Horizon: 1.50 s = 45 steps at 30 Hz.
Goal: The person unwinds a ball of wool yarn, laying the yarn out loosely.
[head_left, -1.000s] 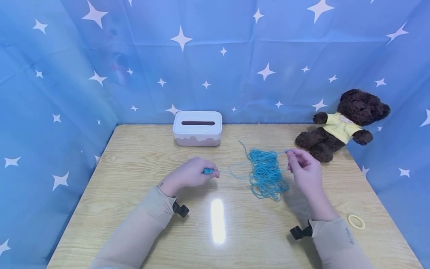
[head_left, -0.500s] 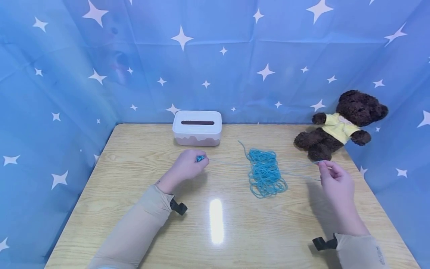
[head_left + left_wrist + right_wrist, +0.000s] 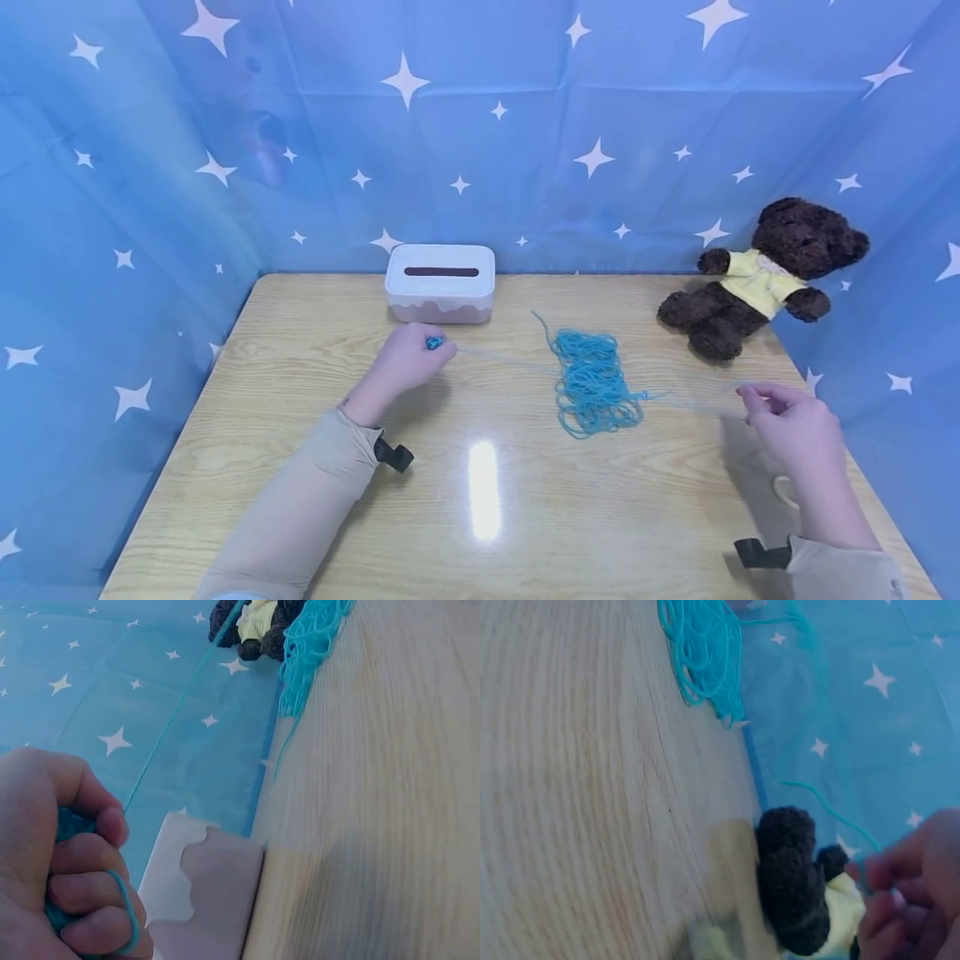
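A loose pile of turquoise yarn (image 3: 592,383) lies right of the middle of the wooden table. My left hand (image 3: 408,358) is beyond the pile's left side, its fingers curled round a small wad of the same yarn (image 3: 69,823). From that fist a taut strand (image 3: 169,724) runs toward the pile, and a loop wraps over the lower fingers. Out to the right, my right hand (image 3: 798,429) pinches yarn between thumb and fingertips, above the table. In the right wrist view a curved strand (image 3: 829,810) leads to those fingertips, which are blurred.
At the back left stands a white and mauve tissue box (image 3: 440,287), close behind my left hand. A brown teddy bear (image 3: 757,283) in a yellow top leans at the back right corner. My right wrist partly hides a pale yellow ring (image 3: 780,492). Starry blue curtain surrounds the table.
My right hand has drawn away to the right and toward me, lengthening the strands. My left hand, still gripping its wad, has moved left and slightly back. The pile stays put.
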Tool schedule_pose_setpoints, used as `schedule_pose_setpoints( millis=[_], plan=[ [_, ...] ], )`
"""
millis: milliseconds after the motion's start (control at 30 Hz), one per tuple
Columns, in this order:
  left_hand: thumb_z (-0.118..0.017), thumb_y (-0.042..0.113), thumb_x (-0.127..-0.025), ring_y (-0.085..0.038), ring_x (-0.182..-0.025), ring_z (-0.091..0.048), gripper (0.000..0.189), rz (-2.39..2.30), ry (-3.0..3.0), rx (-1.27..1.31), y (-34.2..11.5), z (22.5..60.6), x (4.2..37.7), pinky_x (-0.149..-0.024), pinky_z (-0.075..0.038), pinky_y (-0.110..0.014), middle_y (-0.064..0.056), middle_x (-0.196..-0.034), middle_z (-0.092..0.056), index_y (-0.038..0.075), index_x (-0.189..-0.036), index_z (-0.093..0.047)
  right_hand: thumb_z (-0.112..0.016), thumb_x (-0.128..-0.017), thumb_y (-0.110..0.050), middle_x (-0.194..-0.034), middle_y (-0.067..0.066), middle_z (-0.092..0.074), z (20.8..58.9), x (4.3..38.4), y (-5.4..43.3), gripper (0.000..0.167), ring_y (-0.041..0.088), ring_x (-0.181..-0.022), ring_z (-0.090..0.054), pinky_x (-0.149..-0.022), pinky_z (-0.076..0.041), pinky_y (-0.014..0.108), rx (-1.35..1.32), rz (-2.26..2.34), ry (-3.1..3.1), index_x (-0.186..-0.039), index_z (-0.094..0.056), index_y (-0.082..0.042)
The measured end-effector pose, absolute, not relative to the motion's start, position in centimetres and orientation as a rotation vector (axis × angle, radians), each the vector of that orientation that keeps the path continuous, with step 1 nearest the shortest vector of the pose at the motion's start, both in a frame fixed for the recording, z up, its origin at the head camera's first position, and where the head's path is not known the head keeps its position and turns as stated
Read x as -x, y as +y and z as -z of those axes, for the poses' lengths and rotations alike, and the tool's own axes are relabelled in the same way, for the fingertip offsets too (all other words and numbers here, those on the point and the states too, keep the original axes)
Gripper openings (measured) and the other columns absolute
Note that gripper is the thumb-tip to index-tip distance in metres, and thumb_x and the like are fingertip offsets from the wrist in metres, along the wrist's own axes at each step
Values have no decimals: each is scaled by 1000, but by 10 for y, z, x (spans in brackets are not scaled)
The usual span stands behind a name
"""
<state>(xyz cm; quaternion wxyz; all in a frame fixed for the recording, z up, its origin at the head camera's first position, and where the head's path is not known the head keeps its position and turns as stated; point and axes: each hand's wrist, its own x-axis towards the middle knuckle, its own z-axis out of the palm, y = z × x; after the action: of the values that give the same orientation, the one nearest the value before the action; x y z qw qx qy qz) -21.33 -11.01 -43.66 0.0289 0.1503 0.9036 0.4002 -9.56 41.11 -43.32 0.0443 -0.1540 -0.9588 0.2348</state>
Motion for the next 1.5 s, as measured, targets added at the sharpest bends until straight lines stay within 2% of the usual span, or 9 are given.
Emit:
schedule_pose_setpoints(
  millis=[133, 233, 367, 533, 633, 733, 867, 1167, 1500],
  plan=[
    [-60, 21, -97, -14, -54, -37, 35, -1367, 2666, -533, -109, 437, 212, -57, -35, -28, 8, -57, -40, 20, -64, -49, -59, -112, -46, -106, 20, -84, 434, 98, 399, 50, 3, -83, -64, -67, -48, 31, 306, -750, -3009, -133, -76, -4],
    [-63, 22, -100, -14, -56, -40, 34, -1438, 2618, -605, -108, 437, 211, -59, -38, -28, 8, -59, -44, 18, -68, -58, -59, -112, -48, -116, 26, -80, 430, 103, 385, 53, 21, -88, -73, -69, -54, 39, 215, -736, -3119, -134, -76, -3],
    [-68, 26, -104, -13, -59, -44, 32, -1492, 2566, -708, -107, 437, 209, -62, -41, -30, 8, -62, -47, 18, -73, -65, -56, -112, -52, -97, 18, -79, 423, 108, 365, 53, 32, -83, -72, -68, -54, 46, 126, -585, -3275, -115, -78, -3],
    [-69, 27, -107, -14, -66, -50, 24, -1556, 2505, -838, -106, 438, 208, -65, -45, -29, 6, -71, -56, 20, -85, -74, -65, -110, -43, -77, 3, -70, 424, 114, 323, 36, 16, -65, -57, -57, -42, 34, -1, -525, -3031, -89, -73, -14],
    [-68, 26, -108, -15, -71, -54, 20, -1588, 2458, -894, -105, 437, 206, -68, -47, -29, 5, -78, -63, 17, -92, -77, -72, -108, -31, -97, 7, -77, 425, 122, 286, 20, 10, -67, -60, -59, -49, 31, -237, -727, -2860, -116, -79, -14],
    [-68, 24, -109, -14, -74, -57, 18, -1573, 2422, -962, -103, 436, 203, -70, -49, -28, 5, -82, -67, 16, -97, -79, -72, -108, -24, -100, 8, -75, 426, 131, 242, 34, 7, -63, -57, -59, -51, 28, -470, -1008, -2787, -140, -72, -13],
    [-69, 24, -109, -12, -76, -60, 16, -1522, 2388, -1052, -99, 437, 200, -71, -51, -27, 4, -85, -71, 20, -99, -80, -72, -108, -25, -102, 3, -77, 426, 141, 185, 44, 3, -59, -52, -54, -48, 25, -648, -1204, -2764, -150, -66, -13],
    [-70, 26, -108, -15, -87, -67, 14, -1501, 2419, -976, -91, 438, 198, -78, -57, -29, -2, -100, -78, 16, -114, -79, -79, -103, -20, -81, -1, -77, 425, 147, 149, 13, 5, -57, -52, -51, -44, 24, -530, -1236, -2637, -113, -86, -14],
    [-54, 19, -117, -16, -84, -72, 26, -1724, 2490, -756, -86, 443, 204, -75, -61, -24, -7, -107, -82, 6, -127, -73, -81, -98, -3, -80, 5, -78, 431, 142, 203, 12, 0, -57, -52, -53, -44, 17, -412, -1304, -2387, -107, -86, -9]
  ],
)
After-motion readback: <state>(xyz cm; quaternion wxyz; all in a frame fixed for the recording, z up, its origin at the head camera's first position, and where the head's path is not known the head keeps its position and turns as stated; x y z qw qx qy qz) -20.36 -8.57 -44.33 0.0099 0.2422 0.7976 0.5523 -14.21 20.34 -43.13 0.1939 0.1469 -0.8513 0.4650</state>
